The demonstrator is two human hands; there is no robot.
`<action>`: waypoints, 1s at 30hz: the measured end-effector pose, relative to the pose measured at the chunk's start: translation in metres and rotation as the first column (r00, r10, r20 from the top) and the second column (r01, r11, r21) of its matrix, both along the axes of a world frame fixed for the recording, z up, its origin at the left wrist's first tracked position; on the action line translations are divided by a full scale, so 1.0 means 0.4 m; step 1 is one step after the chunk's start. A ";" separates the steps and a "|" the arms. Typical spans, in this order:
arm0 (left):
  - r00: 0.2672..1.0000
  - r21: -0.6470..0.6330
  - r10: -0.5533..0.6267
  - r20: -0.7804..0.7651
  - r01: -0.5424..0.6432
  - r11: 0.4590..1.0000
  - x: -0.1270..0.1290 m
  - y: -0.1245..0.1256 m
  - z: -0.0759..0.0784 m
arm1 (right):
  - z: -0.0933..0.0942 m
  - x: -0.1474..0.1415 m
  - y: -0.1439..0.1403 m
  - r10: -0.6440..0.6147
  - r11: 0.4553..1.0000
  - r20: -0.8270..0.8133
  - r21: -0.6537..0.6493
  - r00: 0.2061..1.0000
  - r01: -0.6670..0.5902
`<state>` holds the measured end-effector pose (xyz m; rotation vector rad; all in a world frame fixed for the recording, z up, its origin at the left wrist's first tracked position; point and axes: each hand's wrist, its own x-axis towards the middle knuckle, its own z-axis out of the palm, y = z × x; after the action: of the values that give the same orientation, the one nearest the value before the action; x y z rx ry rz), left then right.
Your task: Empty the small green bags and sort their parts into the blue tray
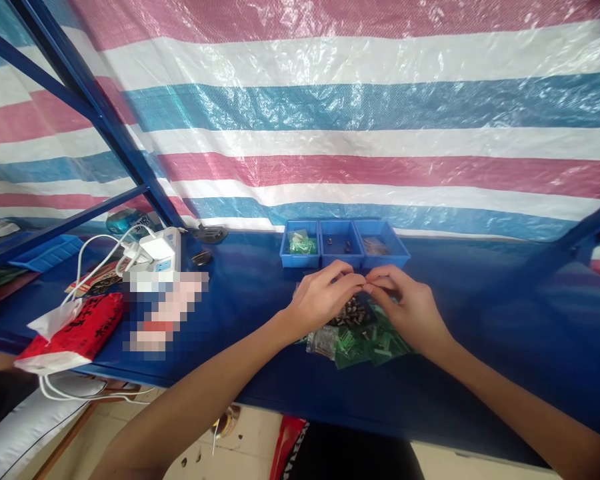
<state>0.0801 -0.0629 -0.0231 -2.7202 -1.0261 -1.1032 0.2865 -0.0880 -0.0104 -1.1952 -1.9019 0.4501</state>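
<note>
My left hand [325,293] and my right hand [405,303] meet fingertip to fingertip above the blue table. Both are closed in a pinch, and whatever sits between the fingers is too small to make out. Under them lies a pile of small dark metal parts [353,313]. Around that pile are green plastic packets [355,348] and a clear packet [323,341] of thin pieces. Just beyond my fingers stand three joined blue bins: the left bin [300,263] has a green packet in it, the middle bin [341,260] a few small parts, the right bin [397,253] a clear packet.
A white power strip [167,250] with plugs and cables stands at left, near a red tissue pack [87,327]. A dark mouse-like object [201,259] lies behind. A blue metal frame [95,113] rises at left, with striped plastic sheeting [355,107] across the back.
</note>
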 end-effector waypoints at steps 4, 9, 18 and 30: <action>0.999 0.014 -0.030 -0.014 0.030 0.999 -0.004 0.004 -0.001 | 0.003 -0.005 -0.008 -0.008 0.996 -0.051 -0.089 0.999 0.003; 0.997 0.031 -0.073 -0.008 0.073 0.997 -0.007 0.003 0.001 | -0.001 -0.010 -0.011 0.021 0.993 -0.117 -0.116 0.993 -0.034; 0.995 0.019 0.023 0.100 -0.025 1.000 0.007 -0.010 0.023 | -0.011 -0.014 -0.015 0.008 0.999 -0.105 -0.045 0.994 -0.013; 0.990 0.032 -0.014 0.144 0.010 0.999 0.011 -0.017 0.014 | -0.013 -0.030 -0.031 0.083 0.996 -0.006 -0.030 0.997 -0.083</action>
<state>0.0847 -0.0698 -0.0174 -2.6595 -1.0011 -1.3231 0.2744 -0.1002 -0.0155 -1.1366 -1.9523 0.5278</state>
